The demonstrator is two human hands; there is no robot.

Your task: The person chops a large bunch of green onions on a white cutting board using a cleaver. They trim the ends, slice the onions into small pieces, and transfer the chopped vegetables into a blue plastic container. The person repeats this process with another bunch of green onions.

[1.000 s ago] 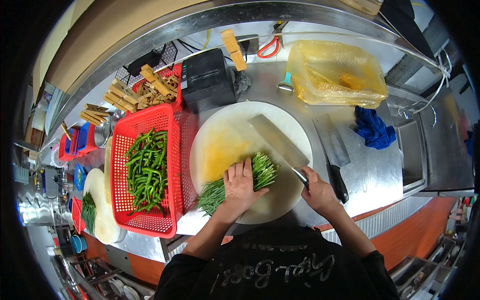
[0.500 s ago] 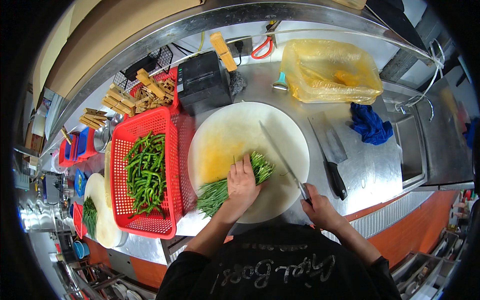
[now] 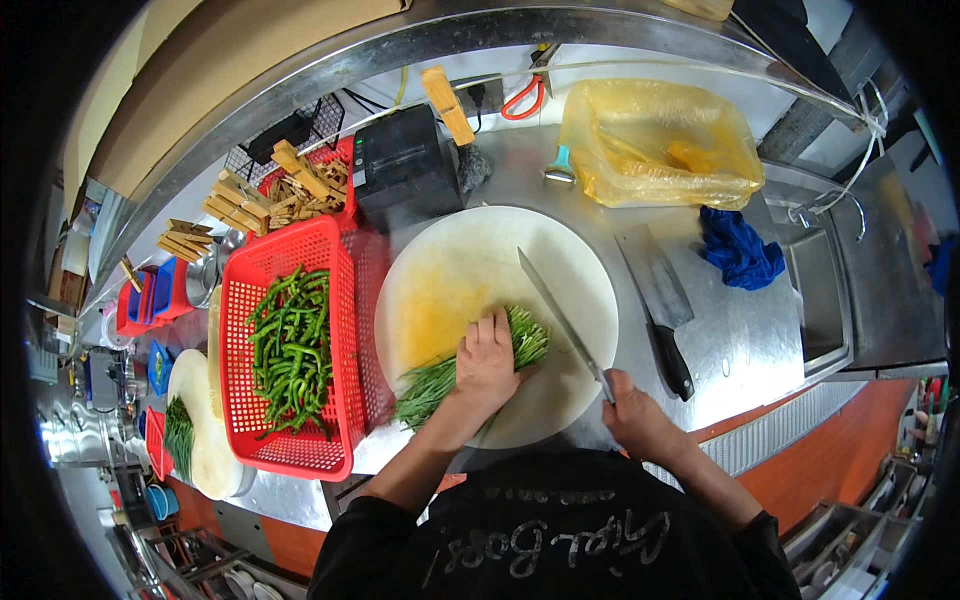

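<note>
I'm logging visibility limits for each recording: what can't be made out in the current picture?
Head view: the middle of the green stalks, covered by the left hand.
Head view: the held knife has most of its handle hidden by the right hand.
Head view: the red basket has part of its floor hidden under green peppers.
Head view: the cardboard is cut off by the top edge.

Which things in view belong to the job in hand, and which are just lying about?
In use:
- greens, held down by the left hand
- knife, in the right hand
- round cutting board, under the greens

Seemingly lying about:
- second knife, right of the board
- blue cloth
- peeler
- yellow plastic bag
- red basket of green peppers
</note>
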